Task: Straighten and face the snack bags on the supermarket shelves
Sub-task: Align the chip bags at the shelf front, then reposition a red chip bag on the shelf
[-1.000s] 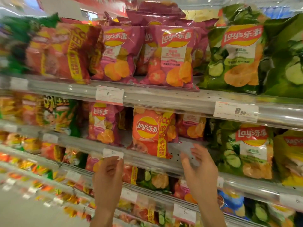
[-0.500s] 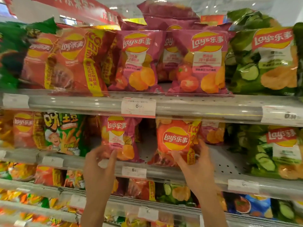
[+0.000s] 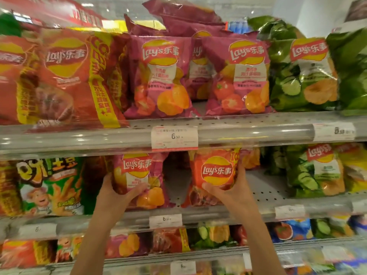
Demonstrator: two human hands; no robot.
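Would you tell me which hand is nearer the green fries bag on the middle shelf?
Left. The left hand grips the pink bag beside the green fries bag; the right hand holds the orange bag, farther right.

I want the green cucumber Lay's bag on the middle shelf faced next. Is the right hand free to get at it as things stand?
Probably not yet: the right hand is gripping the orange Lay's bag. Once it lets go, bare shelf lies between it and the green cucumber Lay's bag, with nothing in front.
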